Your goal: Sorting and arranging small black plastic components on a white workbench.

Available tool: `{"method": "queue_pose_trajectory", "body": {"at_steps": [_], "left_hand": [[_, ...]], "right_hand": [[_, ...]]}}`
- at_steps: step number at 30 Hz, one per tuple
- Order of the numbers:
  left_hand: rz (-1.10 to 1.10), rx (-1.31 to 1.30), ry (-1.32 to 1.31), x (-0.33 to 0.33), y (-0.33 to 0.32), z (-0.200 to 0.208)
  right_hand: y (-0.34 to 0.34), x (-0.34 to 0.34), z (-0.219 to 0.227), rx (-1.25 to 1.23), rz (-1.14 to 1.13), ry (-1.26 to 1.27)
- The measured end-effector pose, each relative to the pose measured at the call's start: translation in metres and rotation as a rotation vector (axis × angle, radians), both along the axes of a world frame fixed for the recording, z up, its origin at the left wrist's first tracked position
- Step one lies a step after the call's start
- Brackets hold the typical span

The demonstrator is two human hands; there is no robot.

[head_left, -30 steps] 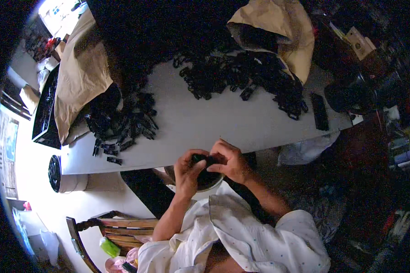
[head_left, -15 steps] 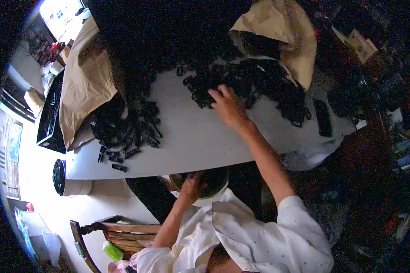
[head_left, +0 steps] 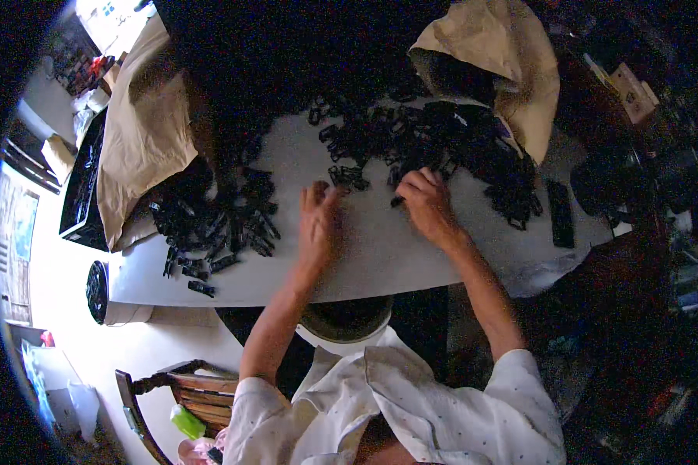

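My right hand (head_left: 428, 208) is closed at the near edge of a pile of small black plastic pieces (head_left: 411, 133), many of them shaped like open frames. A dark piece (head_left: 398, 201) shows at its fingertips; its exact kind is too dark to tell. My left hand (head_left: 319, 226) is over the white table (head_left: 364, 263), slightly blurred, its fingers stretched out and apart. Just beyond its fingertips lies a small cluster of black pieces (head_left: 349, 177). Another heap of longer, clip-like black pieces (head_left: 221, 221) lies on the left of the table.
Brown paper bags stand at the left (head_left: 147, 147) and far right (head_left: 531, 85), both beside the heaps. A black flat bar (head_left: 560, 214) lies at the right. Under the table edge is a round bowl-like container (head_left: 347, 319). A wooden chair (head_left: 198, 395) stands at lower left.
My left hand has risen from below the table edge, over the round container, to above the tabletop. My right hand has drawn back right and nearer, off the pile.
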State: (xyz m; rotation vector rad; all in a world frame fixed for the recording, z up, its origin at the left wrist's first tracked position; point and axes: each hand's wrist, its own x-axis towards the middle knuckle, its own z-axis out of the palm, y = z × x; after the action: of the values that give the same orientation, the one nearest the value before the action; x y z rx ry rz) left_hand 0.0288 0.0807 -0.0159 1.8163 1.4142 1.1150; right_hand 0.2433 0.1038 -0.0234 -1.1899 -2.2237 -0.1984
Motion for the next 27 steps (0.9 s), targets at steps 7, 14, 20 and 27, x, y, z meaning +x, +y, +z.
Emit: {"method": "queue_pose_trajectory", "body": {"at_steps": [7, 14, 20, 27], "left_hand": [[0.005, 0.546, 0.56, 0.014, 0.028, -0.006], [-0.145, 0.49, 0.585, 0.011, 0.016, -0.016], [-0.09, 0.37, 0.36, 0.012, 0.005, -0.013], [-0.028, 0.209, -0.016, 0.014, -0.002, -0.005]], "right_hand": [[-0.012, 0.004, 0.014, -0.108, 0.041, 0.105], [-0.017, 0.016, -0.011, -0.049, 0.053, 0.015], [-0.029, 0.024, 0.006, -0.26, -0.108, 0.345], [-0.049, 0.041, 0.001, -0.308, -0.169, 0.459]]}}
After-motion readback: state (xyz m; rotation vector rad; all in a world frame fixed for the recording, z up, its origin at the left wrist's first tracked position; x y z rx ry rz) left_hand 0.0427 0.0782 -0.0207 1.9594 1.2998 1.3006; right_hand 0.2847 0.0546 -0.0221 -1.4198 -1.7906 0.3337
